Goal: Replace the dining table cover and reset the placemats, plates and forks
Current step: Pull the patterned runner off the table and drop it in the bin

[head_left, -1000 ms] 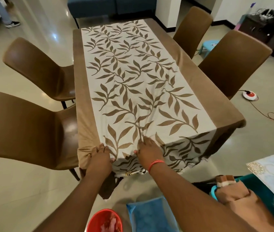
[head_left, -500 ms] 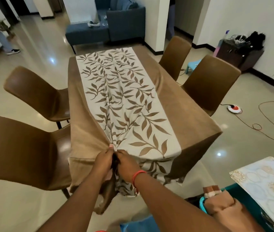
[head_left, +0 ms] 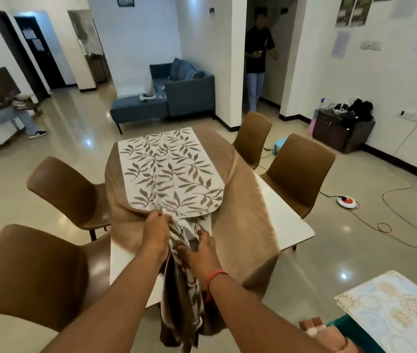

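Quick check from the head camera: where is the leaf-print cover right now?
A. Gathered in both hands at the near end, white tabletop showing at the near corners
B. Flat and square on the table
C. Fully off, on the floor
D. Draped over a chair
A: the left hand and right hand bunch the cover, and white tabletop is exposed.

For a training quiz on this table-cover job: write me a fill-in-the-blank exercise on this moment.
1. Both hands grip the bunched near end of the ____-patterned table cover.
2. The right hand wears a ____ wrist band.
3. Where the cover is pulled back, the bare tabletop is ____ in colour.
4. The left hand has its grip ____ up the cloth than the right.

Missing words: leaf; red; white; higher
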